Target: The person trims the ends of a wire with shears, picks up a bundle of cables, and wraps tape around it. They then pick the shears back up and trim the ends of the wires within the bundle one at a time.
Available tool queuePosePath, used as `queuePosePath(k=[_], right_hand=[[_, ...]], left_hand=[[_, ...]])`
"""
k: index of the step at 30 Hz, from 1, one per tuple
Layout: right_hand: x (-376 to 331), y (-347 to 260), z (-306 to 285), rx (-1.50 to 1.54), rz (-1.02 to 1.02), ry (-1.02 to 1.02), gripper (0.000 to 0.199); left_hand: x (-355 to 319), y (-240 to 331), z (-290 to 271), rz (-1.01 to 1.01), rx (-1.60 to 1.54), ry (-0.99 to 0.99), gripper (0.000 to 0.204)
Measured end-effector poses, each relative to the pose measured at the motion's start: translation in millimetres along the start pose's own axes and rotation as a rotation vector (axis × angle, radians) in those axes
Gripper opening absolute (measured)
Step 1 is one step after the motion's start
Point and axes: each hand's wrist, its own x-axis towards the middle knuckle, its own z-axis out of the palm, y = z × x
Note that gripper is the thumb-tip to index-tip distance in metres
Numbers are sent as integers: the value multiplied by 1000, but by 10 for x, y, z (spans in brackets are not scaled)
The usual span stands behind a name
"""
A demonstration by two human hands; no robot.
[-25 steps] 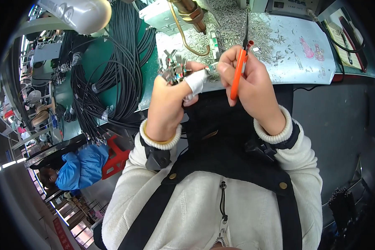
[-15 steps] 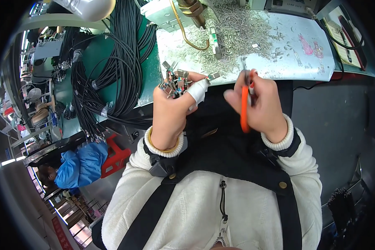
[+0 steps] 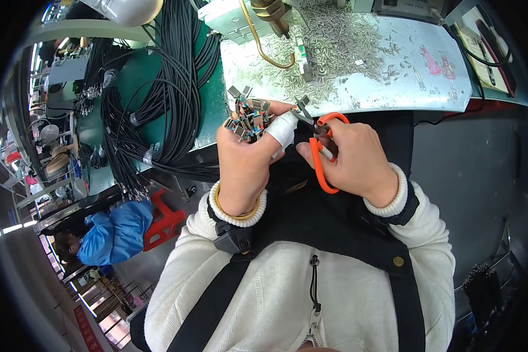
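In the head view, the left hand [image 3: 243, 167] is squeezing tight around a bunch of small metal connectors [image 3: 247, 115], which is sitting at about 12 o'clock from that hand. The right hand [image 3: 353, 161] is holding orange-handled scissors [image 3: 318, 145] tight, with the blades pointing to 10 o'clock, just beside the white-taped thumb [image 3: 283, 129]. Black cables [image 3: 170, 88] are lying on the green table [image 3: 129, 76] at 10 o'clock, and little metal pieces [image 3: 334, 47] are covering the white mat [image 3: 440, 82] at 12 o'clock.

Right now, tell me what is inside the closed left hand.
The left hand grips a bunch of small metal connectors with coloured wires, sticking out above the fist. Its thumb wears a white wrap. How far the bunch runs down inside the palm is hidden.
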Motion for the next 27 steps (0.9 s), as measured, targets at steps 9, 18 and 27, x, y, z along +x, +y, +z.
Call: queuePosePath(k=[9, 18, 27], right_hand=[[-10, 35, 41, -54, 22, -31, 31], [25, 146, 72, 126, 138, -67, 30], [177, 2, -96, 740, 442, 10, 22]], left_hand=[[28, -3, -2, -11, -11, 29, 14], [333, -36, -44, -189, -42, -92, 13], [850, -55, -104, -203, -278, -281, 17]])
